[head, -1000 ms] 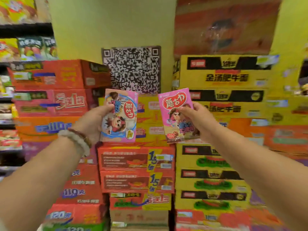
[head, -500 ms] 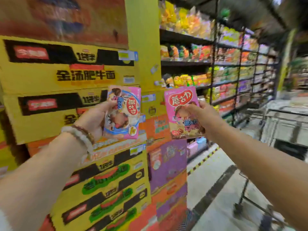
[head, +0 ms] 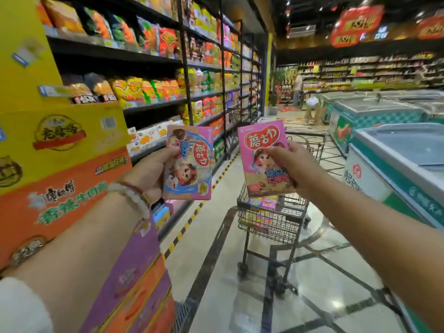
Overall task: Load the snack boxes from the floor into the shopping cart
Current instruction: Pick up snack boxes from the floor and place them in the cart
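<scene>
While both arms were stretched out in front of me, I had a pink snack box in each hand and judged the step in hand to be the carry toward the shopping cart [head: 271, 222], with the drop not yet made. My left hand [head: 151, 174] was clenched on the side of the left snack box [head: 188, 164], thumb over its front face, the printing on it turned sideways; a bead bracelet [head: 131, 197] sat on that wrist. My right hand [head: 292, 165] pinched the right snack box [head: 260, 159] by its right edge, fingers across the lower front, the box held upright with its red label at the top. The two boxes were side by side at the same height, near each other but not touching. Seen from the head camera, the cart stood on the tiled floor [head: 216, 272] ahead and below the right box, and its wire basket already held several pink and multicoloured boxes. Stacked noodle cartons [head: 60, 164] rose close on my left and a chest freezer [head: 396, 159] ran along my right. I reckoned the next move called for stepping closer, bringing both hands over the basket rim, lowering them and letting go so the boxes landed among those inside. I could not see any boxes left on the floor near me.
</scene>
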A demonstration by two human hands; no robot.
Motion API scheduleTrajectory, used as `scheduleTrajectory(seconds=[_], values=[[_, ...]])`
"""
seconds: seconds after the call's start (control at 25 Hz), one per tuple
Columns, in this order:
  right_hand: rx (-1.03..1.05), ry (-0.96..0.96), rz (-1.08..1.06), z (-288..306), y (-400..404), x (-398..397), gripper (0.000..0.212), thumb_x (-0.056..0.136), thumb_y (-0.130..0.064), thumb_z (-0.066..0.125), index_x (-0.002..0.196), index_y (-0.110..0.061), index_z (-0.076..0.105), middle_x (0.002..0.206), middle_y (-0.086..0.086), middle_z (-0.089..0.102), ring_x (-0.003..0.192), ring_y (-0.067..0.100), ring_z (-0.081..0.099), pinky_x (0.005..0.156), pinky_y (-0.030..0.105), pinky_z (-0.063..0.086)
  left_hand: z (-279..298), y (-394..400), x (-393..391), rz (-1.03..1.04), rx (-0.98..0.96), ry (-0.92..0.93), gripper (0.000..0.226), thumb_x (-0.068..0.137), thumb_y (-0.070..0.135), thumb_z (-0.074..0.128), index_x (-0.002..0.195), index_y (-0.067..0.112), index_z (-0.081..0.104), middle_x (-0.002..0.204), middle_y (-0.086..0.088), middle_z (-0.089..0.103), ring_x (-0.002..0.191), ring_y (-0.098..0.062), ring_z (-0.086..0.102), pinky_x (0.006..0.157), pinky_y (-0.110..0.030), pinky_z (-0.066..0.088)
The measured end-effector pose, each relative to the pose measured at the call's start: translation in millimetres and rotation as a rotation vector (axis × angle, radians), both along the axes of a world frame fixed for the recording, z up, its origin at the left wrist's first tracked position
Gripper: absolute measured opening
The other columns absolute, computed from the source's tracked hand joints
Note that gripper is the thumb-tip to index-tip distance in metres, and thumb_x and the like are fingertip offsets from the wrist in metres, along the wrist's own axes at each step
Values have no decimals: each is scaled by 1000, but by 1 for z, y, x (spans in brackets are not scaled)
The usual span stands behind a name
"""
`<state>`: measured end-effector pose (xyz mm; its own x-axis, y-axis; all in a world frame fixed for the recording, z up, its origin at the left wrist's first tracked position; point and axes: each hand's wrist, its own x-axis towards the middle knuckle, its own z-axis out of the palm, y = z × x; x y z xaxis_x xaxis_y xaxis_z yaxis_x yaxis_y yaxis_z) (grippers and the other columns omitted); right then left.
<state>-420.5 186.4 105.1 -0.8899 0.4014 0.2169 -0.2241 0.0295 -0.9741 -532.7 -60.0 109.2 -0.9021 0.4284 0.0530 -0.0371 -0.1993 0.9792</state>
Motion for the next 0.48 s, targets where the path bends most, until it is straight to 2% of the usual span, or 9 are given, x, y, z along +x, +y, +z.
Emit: scheduleTrajectory(seconds=[0.12,0.28,0.36,0.48], values=[[-22,-36,-43,-19,39,-43,11,90,-15,59,101,-12,58,89,13,69,75,29,69,70,47,58,-27,53,-37,-69,-22,-114,28,95,27,45,112,10,61,92,-10,73,78,-23,71,71,-44,57],[-75,-117,-96,-59,81,-110,24,90,-17,60,112,-8,54,94,14,70,71,24,71,58,36,57,-66,105,-113,-120,-25,-216,24,96,23,44,102,9,62,79,-8,74,68,-20,71,63,-39,58],[-99,-160,-122,-91,100,-149,26,90,-18,60,113,-8,55,97,15,70,76,25,71,61,36,57,-92,133,-160,-157,-39,-267,23,96,22,43,93,11,63,75,-7,74,66,-19,71,63,-38,57],[-171,-235,-168,-139,126,-196,24,91,-18,58,113,-9,55,95,15,70,76,27,71,65,38,58,-134,169,-222,-208,-112,-349,23,96,22,45,92,10,64,75,-8,74,64,-20,71,61,-37,58]])
